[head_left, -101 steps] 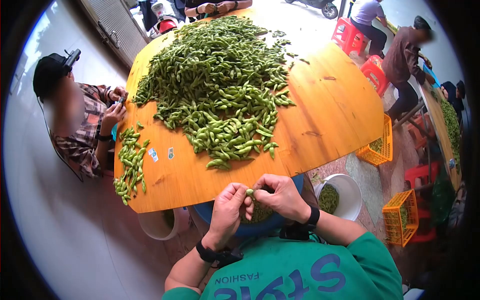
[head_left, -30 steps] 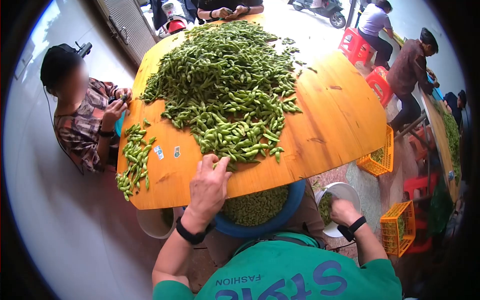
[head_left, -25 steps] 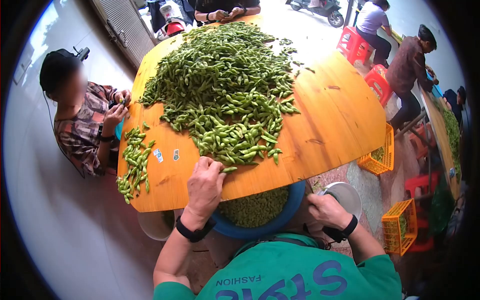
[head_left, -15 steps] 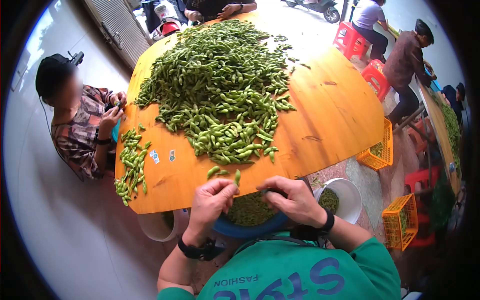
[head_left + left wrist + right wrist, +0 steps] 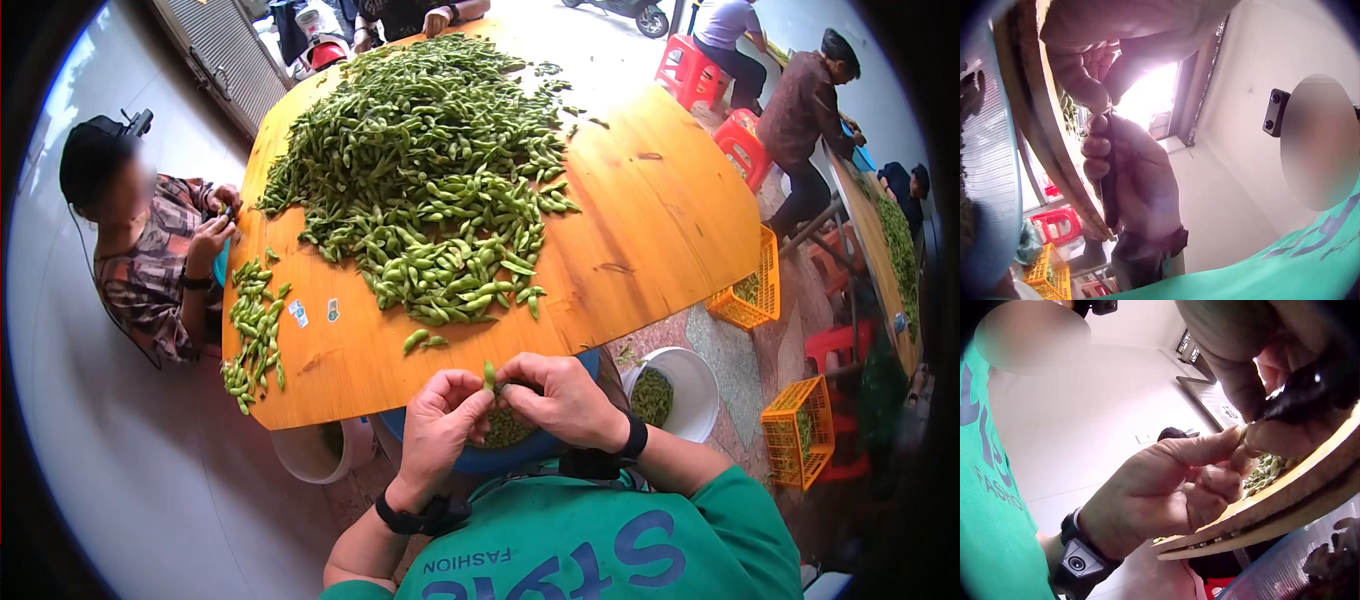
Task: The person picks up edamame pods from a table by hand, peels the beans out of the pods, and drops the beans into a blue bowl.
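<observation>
Over the near edge of the wooden table (image 5: pixel 660 255), my left hand (image 5: pixel 440 418) pinches a green soybean pod (image 5: pixel 489 376) upright between thumb and fingertips. My right hand (image 5: pixel 568 402) meets it at the pod, its fingers curled round a dark, slender tool (image 5: pixel 1304 394). In the left wrist view the tool lies along the right palm; its exact kind I cannot tell. Below both hands is a blue basin (image 5: pixel 490 461) containing shelled green beans (image 5: pixel 508 428), partly hidden by the hands. A large heap of pods (image 5: pixel 420 160) covers the table's middle, with two loose pods (image 5: pixel 416 341) in front.
A white bucket (image 5: pixel 705 395) with green pods or husks stands at the right, and another bucket (image 5: pixel 345 455) at the left under the table. Yellow crates (image 5: pixel 798 430) sit on the floor. A person (image 5: pixel 150 260) works at the left edge beside a smaller pod pile (image 5: pixel 255 335).
My left hand took a pod from the heap's front and drew it back over the basin. My right hand came from the white bucket to meet it.
</observation>
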A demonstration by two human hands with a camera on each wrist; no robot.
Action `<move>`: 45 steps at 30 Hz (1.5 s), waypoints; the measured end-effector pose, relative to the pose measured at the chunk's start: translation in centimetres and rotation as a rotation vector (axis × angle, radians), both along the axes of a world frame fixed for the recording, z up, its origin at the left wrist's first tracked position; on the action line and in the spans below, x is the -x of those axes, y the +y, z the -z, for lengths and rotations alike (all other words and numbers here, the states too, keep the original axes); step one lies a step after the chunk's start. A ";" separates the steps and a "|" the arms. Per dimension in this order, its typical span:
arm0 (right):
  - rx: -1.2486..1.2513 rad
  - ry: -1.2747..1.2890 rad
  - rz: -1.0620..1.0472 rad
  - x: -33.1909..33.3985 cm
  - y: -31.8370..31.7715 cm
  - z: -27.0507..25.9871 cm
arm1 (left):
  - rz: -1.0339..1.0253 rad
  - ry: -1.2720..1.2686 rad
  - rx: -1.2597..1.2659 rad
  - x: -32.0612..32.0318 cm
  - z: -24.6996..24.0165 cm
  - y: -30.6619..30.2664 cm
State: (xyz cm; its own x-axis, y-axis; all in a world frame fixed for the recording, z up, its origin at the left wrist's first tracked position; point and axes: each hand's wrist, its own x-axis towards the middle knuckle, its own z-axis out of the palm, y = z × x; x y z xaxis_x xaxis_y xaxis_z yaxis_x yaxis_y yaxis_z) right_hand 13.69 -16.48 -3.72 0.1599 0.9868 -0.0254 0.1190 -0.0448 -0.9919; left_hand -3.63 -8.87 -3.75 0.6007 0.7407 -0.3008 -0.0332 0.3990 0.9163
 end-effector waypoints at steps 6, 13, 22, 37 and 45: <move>0.004 -0.125 0.089 -0.4 0.1 -0.9 | -0.008 0.082 -0.036 -0.1 -0.1 -0.3; -0.090 -0.250 0.059 -1.1 0.2 -0.8 | 0.039 0.115 -0.070 -0.1 -0.4 -0.5; -0.212 -0.482 0.051 -0.4 0.1 0.1 | 0.092 0.270 -0.703 -0.1 -0.4 -0.8; 0.029 0.042 -0.160 -1.1 0.1 -0.2 | 0.222 0.013 0.177 1.7 0.1 0.8; -0.093 -0.276 -0.088 -0.3 0.0 0.1 | 0.199 0.356 -1.005 0.6 0.1 -0.7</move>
